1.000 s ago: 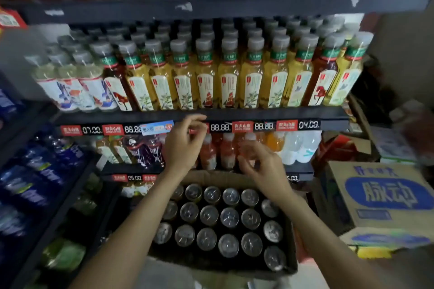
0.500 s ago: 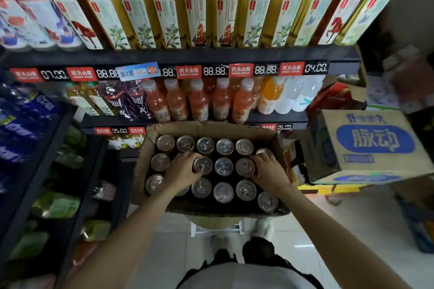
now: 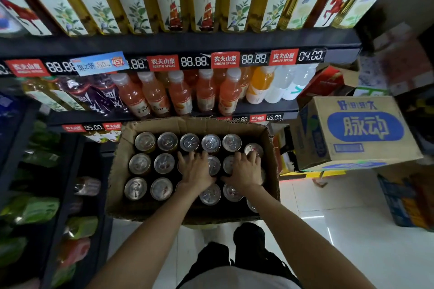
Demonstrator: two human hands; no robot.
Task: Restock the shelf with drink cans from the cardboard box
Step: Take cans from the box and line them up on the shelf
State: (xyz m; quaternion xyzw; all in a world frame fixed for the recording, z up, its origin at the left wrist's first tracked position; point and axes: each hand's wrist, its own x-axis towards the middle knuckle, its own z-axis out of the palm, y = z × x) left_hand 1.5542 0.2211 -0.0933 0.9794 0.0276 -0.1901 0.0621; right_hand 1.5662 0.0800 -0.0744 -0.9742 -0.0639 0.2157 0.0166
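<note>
Down in the cardboard box (image 3: 270, 148), your drink cans (image 3: 164, 163) stand upright, pull-tab tops facing you. Your left hand (image 3: 196, 171) and right hand (image 3: 245, 169) lie fingers spread over middle-row cans; whether they grip, I cannot tell. Shelf (image 3: 178, 42) tags read "NONGFU SPRING", "88.88", "04.00".

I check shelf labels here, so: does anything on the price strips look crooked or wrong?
Yes. A light blue paper tag sits tilted on the upper price strip, covering part of the digits beside it. Several displays there read only 88.88, like blank placeholders, while the rightmost shows 04.00.
</note>
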